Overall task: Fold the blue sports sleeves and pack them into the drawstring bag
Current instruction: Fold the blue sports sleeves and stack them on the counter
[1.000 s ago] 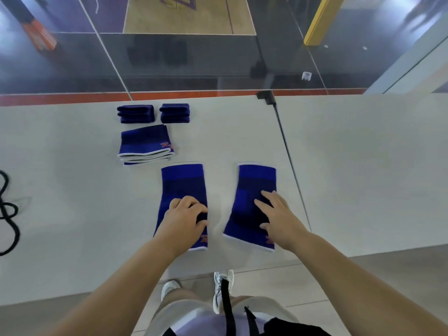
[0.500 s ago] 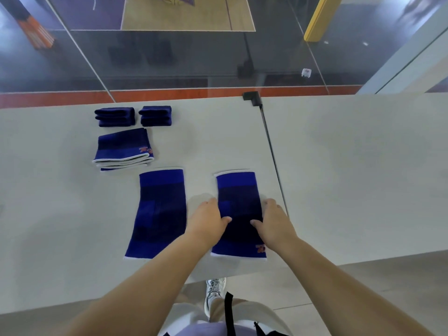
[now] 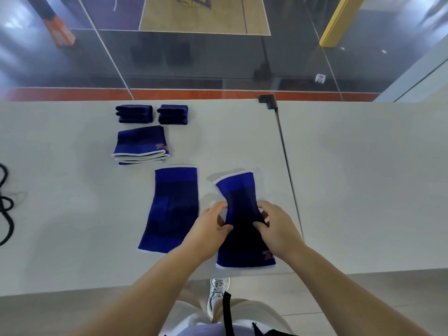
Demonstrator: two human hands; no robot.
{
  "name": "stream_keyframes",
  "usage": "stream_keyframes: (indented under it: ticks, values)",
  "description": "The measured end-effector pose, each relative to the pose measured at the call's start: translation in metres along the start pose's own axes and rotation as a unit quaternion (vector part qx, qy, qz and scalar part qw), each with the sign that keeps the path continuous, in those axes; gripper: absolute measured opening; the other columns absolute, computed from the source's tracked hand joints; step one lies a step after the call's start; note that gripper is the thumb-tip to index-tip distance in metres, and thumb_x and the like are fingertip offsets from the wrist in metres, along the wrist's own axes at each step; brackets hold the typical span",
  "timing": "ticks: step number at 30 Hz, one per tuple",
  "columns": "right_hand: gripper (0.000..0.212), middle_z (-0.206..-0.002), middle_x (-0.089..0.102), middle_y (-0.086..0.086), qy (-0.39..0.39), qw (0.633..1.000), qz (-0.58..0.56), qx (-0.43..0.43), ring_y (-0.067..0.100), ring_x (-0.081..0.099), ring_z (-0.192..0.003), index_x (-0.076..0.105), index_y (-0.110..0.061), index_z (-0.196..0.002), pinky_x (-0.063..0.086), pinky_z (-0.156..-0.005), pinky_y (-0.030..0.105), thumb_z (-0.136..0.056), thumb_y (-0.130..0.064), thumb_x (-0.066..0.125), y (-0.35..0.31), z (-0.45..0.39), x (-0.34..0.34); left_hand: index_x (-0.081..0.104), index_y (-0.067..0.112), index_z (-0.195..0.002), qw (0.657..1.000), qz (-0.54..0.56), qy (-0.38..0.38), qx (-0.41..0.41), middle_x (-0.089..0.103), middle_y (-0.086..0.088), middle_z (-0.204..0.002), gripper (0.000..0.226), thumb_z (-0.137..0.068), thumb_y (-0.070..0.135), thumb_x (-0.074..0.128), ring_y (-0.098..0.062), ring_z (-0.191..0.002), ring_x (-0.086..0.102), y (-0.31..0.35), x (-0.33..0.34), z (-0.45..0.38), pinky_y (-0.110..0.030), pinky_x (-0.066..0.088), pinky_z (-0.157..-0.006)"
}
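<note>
Hands, left (image 3: 210, 227) and right (image 3: 276, 229), are now pinching the right sleeve (image 3: 242, 221) at mid-length and lifting its far end, where they were pressing it flat; folding is starting. Flat sleeve (image 3: 173, 209) is lying just left of it, folded stack (image 3: 140, 146) beyond; bag not visible.

You stood at a white bench (image 3: 363, 190) in a sports hall: beyond its far edge, through glass, lay a basketball court (image 3: 203, 15) (wood floor, painted purple lines) with a yellow padded post (image 3: 339, 23).
</note>
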State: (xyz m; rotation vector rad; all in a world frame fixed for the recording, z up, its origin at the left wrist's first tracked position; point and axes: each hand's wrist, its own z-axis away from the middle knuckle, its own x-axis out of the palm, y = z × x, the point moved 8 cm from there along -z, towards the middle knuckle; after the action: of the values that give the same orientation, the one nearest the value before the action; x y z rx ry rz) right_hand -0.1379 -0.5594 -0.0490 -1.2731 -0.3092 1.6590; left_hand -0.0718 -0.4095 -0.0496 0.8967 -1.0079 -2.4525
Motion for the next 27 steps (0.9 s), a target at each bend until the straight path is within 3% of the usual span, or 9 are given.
stream_keyframes:
  ticks: [4,7,12,16,19,24,27]
  values:
    - [0.038,-0.097,0.058,-0.009,-0.007,0.997,-0.064,-0.03,0.006,0.056,-0.084,0.057,-0.03,-0.117,0.048,-0.06,0.012,-0.089,-0.005,0.058,-0.036,0.001,0.014,0.04,0.03,-0.133,0.999,0.018,0.045,0.017,0.054,0.009,-0.092,0.044,-0.093,0.021,0.055,-0.011,-0.08,0.059,-0.011,-0.042,0.014,-0.025,0.054,-0.065]
    - [0.041,-0.088,0.056,-0.012,-0.029,0.995,-0.089,-0.026,0.015,0.06,-0.08,0.058,-0.029,-0.118,0.054,-0.07,0.027,-0.086,-0.004,0.062,-0.062,-0.002,0.033,0.039,0.031,-0.135,0.997,0.039,0.062,-0.006,0.052,0.011,-0.094,0.046,-0.093,0.019,0.054,-0.01,-0.084,0.057,-0.032,-0.074,0.02,-0.025,0.054,-0.058]
    - [0.047,-0.088,0.057,-0.006,-0.073,0.991,-0.109,-0.008,0.026,0.065,-0.083,0.057,-0.03,-0.119,0.057,-0.063,0.036,-0.084,0.001,0.06,-0.092,-0.014,0.076,0.04,0.026,-0.136,0.995,0.05,0.068,-0.046,0.05,0.005,-0.091,0.046,-0.093,0.015,0.054,-0.016,-0.078,0.058,-0.068,-0.116,0.019,-0.027,0.052,-0.051]
    - [0.042,-0.085,0.056,-0.013,-0.074,0.993,-0.088,-0.005,0.02,0.061,-0.079,0.055,-0.021,-0.12,0.053,-0.067,0.032,-0.085,0.002,0.06,-0.108,-0.025,0.1,0.043,0.029,-0.134,0.996,0.028,0.053,-0.071,0.054,0.002,-0.093,0.044,-0.093,0.017,0.054,-0.023,-0.083,0.062,-0.089,-0.134,0.008,-0.039,0.059,-0.064]
    - [0.037,-0.09,0.06,-0.003,-0.051,0.998,-0.042,0.017,0.019,0.057,-0.08,0.054,-0.017,-0.116,0.051,-0.076,0.033,-0.083,-0.001,0.062,-0.106,-0.033,0.109,0.044,0.028,-0.132,0.996,0.025,0.04,-0.079,0.056,-0.002,-0.091,0.043,-0.092,0.015,0.055,-0.026,-0.082,0.063,-0.097,-0.136,0.0,-0.045,0.059,-0.07]
    - [0.022,-0.098,0.055,0.0,-0.048,0.996,0.005,0.08,0.02,0.053,-0.089,0.045,-0.016,-0.102,0.04,-0.075,0.029,-0.087,-0.008,0.059,-0.091,-0.036,0.116,0.046,0.025,-0.131,0.998,0.004,0.033,-0.059,0.061,-0.005,-0.091,0.043,-0.091,0.018,0.057,-0.028,-0.086,0.064,-0.102,-0.134,-0.01,-0.049,0.056,-0.081]
    - [0.026,-0.104,0.056,0.003,-0.06,0.993,0.012,0.099,0.022,0.055,-0.096,0.046,-0.011,-0.111,0.044,-0.078,0.031,-0.088,-0.011,0.059,-0.088,-0.037,0.116,0.045,0.024,-0.129,0.997,-0.012,0.038,-0.063,0.062,-0.004,-0.093,0.039,-0.092,0.023,0.056,-0.025,-0.086,0.064,-0.104,-0.133,-0.012,-0.045,0.057,-0.079]
